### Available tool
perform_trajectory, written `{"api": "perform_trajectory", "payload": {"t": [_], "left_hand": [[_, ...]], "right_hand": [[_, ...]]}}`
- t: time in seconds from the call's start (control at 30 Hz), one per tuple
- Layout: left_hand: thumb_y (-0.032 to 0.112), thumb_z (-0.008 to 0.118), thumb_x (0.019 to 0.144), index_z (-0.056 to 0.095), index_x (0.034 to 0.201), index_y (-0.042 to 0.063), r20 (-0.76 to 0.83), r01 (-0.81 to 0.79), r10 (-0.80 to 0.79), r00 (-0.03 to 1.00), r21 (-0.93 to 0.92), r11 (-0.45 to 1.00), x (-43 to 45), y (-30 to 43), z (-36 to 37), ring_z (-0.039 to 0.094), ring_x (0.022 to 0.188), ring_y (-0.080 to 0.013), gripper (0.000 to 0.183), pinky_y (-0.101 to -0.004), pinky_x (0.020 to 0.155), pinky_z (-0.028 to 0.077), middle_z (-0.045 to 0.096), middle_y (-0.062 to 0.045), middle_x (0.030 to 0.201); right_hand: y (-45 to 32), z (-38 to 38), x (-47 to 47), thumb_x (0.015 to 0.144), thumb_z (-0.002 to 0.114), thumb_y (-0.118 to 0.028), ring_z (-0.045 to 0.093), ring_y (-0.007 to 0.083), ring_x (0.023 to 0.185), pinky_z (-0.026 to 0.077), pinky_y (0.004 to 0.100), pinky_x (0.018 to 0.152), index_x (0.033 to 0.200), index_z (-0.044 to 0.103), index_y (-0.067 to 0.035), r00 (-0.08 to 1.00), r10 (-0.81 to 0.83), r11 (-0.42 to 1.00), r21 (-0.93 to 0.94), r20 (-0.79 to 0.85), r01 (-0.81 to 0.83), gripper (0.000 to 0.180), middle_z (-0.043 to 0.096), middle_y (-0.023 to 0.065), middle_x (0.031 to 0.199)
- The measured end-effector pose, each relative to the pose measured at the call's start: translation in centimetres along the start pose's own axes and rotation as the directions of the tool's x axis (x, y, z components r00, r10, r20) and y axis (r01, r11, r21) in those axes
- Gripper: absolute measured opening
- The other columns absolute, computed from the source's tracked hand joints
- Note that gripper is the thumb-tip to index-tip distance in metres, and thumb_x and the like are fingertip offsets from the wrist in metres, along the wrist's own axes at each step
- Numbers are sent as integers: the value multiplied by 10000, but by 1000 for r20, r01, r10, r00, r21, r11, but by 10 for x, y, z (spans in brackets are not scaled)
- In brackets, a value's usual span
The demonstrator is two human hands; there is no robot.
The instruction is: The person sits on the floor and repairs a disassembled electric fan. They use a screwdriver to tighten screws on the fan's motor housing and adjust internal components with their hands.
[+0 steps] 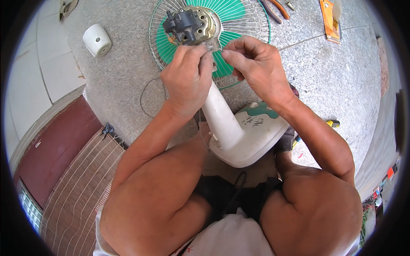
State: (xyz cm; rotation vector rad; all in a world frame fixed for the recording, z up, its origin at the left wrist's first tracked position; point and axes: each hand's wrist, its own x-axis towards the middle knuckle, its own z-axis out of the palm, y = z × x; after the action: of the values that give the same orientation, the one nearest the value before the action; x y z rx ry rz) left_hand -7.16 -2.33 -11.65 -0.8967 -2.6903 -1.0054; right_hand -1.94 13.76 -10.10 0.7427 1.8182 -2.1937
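Observation:
An electric fan lies on the stone floor, its white base [250, 140] and neck [224, 115] towards me. Its motor [192, 25] is exposed, with a black gearbox [182, 24], over a wire guard [253, 28] and green blades [229, 11]. My left hand [190, 73] is at the bracket below the motor, fingers bent and pinching something small, too hidden to name. Just to its right, my right hand [253, 64] has thumb and forefinger pressed together beside the bracket; a small thin piece may be between them, but I cannot tell.
A white plastic motor cover [97, 40] sits at the left. Pliers [278, 9] lie past the guard, an orange packet [330, 22] at the upper right. A yellow-and-black screwdriver handle [333, 123] is right of my forearm. A thin cord [142, 96] loops left of the neck.

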Motion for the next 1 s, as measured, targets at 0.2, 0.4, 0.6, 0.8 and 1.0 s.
{"api": "perform_trajectory", "payload": {"t": [0.2,0.4,0.6,0.8,1.0], "left_hand": [[-39,699,778,646,916,0,0,23,-23,1000,-16,1000,-2,-1,-2,634,654,-160,153,-268,581,506,626,-96,817],[0,699,807,663,929,-7,-17,109,-110,994,-20,994,0,4,-12,635,689,-151,127,-268,607,509,637,-92,828],[35,703,821,670,899,-13,-9,190,-191,982,-68,979,5,4,-22,620,675,-141,97,-253,602,484,640,-90,793],[81,735,793,624,788,8,-28,341,-349,937,-145,929,8,0,-20,594,570,-140,133,-263,529,477,604,-73,722],[90,745,790,622,774,7,7,420,-433,901,-259,870,12,-1,-20,594,599,-116,149,-256,556,485,606,-55,720]], "right_hand": [[0,13,9,908,636,-131,524,54,587,458,209,541,949,642,-5,998,-40,995,95,48,35,133,598,2,721],[0,18,10,880,628,-78,571,82,597,499,230,554,938,644,42,999,-15,996,89,45,11,135,644,44,763],[-1,24,12,876,633,-75,571,78,584,501,233,545,934,645,43,997,-47,995,89,69,40,131,638,46,741],[1,22,18,876,632,-73,562,72,578,495,229,538,927,642,52,997,-53,997,67,60,49,135,625,47,714],[2,22,23,876,633,-83,564,76,582,500,229,542,935,645,50,998,-51,996,77,35,48,146,622,48,712]]}}
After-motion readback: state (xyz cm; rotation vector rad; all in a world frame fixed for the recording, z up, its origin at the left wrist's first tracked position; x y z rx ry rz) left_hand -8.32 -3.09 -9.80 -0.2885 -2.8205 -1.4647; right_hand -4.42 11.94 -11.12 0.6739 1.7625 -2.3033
